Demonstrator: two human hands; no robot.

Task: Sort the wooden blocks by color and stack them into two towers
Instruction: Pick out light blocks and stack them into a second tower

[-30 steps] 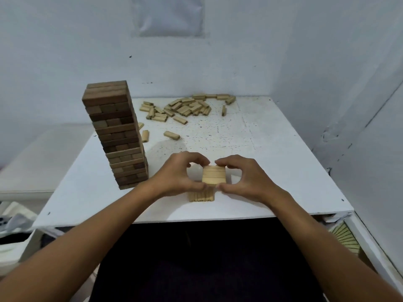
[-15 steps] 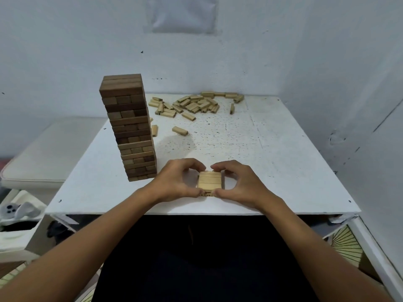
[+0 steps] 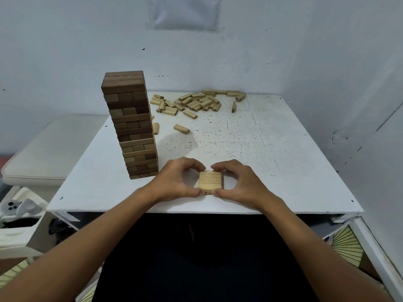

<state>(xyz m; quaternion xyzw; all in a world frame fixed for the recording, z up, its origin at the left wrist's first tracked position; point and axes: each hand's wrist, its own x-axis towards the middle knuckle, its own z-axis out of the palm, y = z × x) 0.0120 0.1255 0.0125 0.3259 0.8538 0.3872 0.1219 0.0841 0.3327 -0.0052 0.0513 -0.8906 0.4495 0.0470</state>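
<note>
A tall tower of dark brown blocks (image 3: pixel 133 125) stands on the left part of the white table (image 3: pixel 272 162). Near the front edge sits a low stack of light blocks (image 3: pixel 210 180), its top layer three blocks side by side. My left hand (image 3: pixel 174 182) curls round the stack's left side, thumb at the front corner and fingers at the back. My right hand (image 3: pixel 237 182) holds the right side the same way. A pile of loose light blocks (image 3: pixel 192 102) lies at the far edge, and a single light block (image 3: pixel 181 129) lies nearer the middle.
White walls close the table at the back and right. A cushioned bench (image 3: pixel 43 153) stands left of the table. White game controllers (image 3: pixel 19 207) lie on a low shelf at the lower left. Patterned flooring (image 3: pixel 346 247) shows at the lower right.
The top layer, offset from the lower blocks a second ago, now sits squared over them, and both hands have closed in round the stack. The camera view shifted, so the scene sits further right.
</note>
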